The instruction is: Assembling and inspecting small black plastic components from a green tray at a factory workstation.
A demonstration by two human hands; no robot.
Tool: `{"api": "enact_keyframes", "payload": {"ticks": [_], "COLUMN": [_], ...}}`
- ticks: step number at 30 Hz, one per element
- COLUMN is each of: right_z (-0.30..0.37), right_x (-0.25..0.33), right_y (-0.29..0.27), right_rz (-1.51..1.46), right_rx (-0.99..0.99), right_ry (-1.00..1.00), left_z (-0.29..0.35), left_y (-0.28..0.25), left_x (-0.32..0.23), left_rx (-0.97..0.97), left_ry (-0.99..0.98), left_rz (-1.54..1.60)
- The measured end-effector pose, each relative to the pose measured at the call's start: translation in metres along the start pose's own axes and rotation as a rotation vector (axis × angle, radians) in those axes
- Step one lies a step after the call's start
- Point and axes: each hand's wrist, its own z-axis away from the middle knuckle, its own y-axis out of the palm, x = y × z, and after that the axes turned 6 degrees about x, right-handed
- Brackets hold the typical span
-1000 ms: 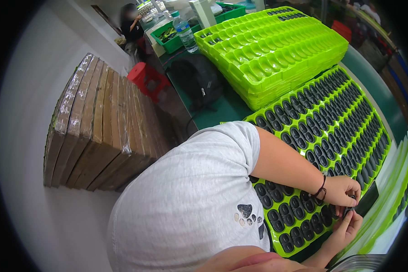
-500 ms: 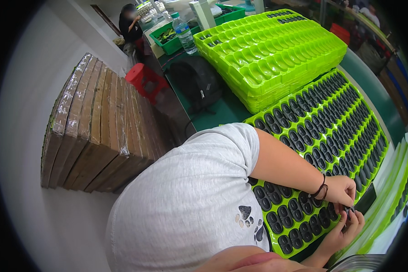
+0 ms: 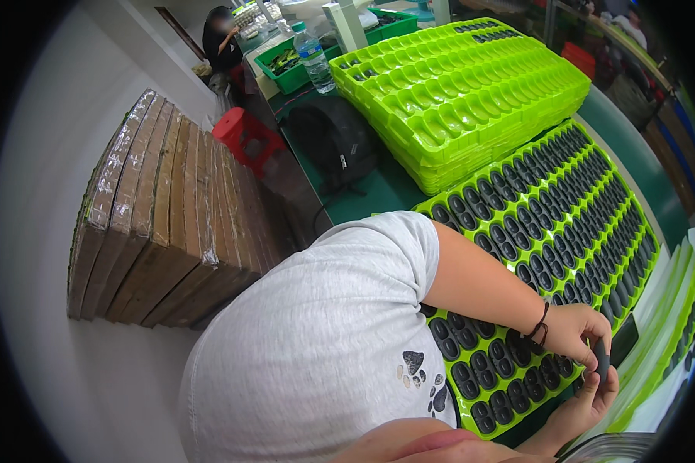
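My left hand, with a dark band on its wrist, reaches across a bright green moulded tray. Its thumb and fingers pinch a dark elongated oval piece near the tray's right edge. Just below, my right hand has its fingertips closed on the lower end of that same piece. Rows of black oval pieces, many showing two rounded recesses, fill most of the tray's pockets. My left forearm hides part of the tray's middle.
Beyond stands a stack of green trays, a few pockets filled. A black bag, a water bottle and a green bin share the table. Flattened cartons and a red stool stand left. Another person is farther back.
Both hands stay together at the tray's right edge. The dark piece, mostly hidden between the fingers before, now stands on end in plain sight. My left hand has turned and its fingers have straightened.
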Motion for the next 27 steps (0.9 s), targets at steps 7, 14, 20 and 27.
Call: {"api": "enact_keyframes", "payload": {"ticks": [7, 14, 20, 27], "right_z": [-0.001, 0.003, 0.006, 0.005], "right_x": [-0.005, -0.011, -0.011, -0.012], "right_y": [-0.005, -0.015, -0.014, -0.016], "right_rz": [-0.103, -0.059, -0.085, -0.120], "right_rx": [-0.001, -0.012, 0.017, 0.085], "right_ry": [0.014, -0.054, -0.077, -0.097], "left_z": [-0.001, 0.001, 0.003, 0.002], "left_y": [0.001, 0.004, 0.003, 0.002], "left_x": [-0.003, -0.002, -0.007, -0.009], "left_rx": [0.020, 0.012, 0.020, 0.000], "left_ry": [-0.124, -0.090, -0.021, 0.022], "left_rz": [0.261, 0.180, 0.040, 0.008]}}
